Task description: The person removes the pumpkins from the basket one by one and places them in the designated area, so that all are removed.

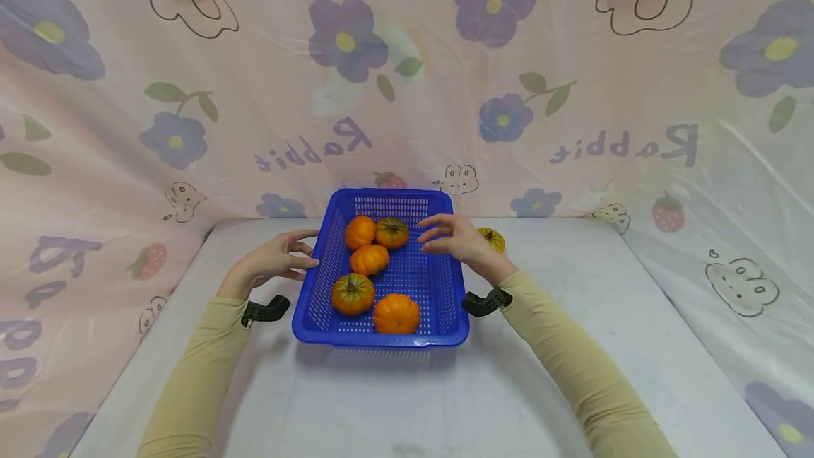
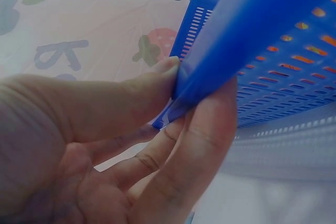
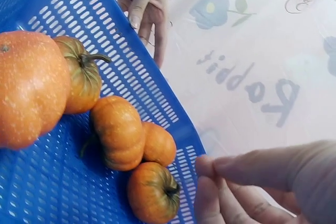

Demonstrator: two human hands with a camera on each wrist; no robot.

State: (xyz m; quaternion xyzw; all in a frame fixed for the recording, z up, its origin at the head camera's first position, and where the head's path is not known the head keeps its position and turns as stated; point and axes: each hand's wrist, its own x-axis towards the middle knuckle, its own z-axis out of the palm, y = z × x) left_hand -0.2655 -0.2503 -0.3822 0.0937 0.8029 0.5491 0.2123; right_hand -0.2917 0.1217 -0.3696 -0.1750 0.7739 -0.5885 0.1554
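A blue plastic basket (image 1: 381, 339) with slotted walls holds several small pumpkins. My left hand (image 1: 273, 260) is at its left side; in the left wrist view, the thumb and fingers pinch the basket rim (image 2: 210, 59). Over the basket's right part hovers my right hand (image 1: 463, 239), fingers bent loosely and holding nothing. Inside the basket are a green-and-orange pumpkin (image 1: 392, 232) and an orange pumpkin (image 1: 360, 232) at the back, another orange one (image 1: 369, 259) in the middle, then a striped pumpkin (image 1: 352, 294) and a bigger orange pumpkin (image 1: 397, 314) at the front.
A yellow-green pumpkin (image 1: 492, 239) lies outside the basket on the white table (image 1: 572, 302), partly hidden behind my right hand. A patterned curtain (image 1: 407, 104) hangs around the table's back and sides. Black wrist mounts (image 1: 266, 309) sit at both cuffs.
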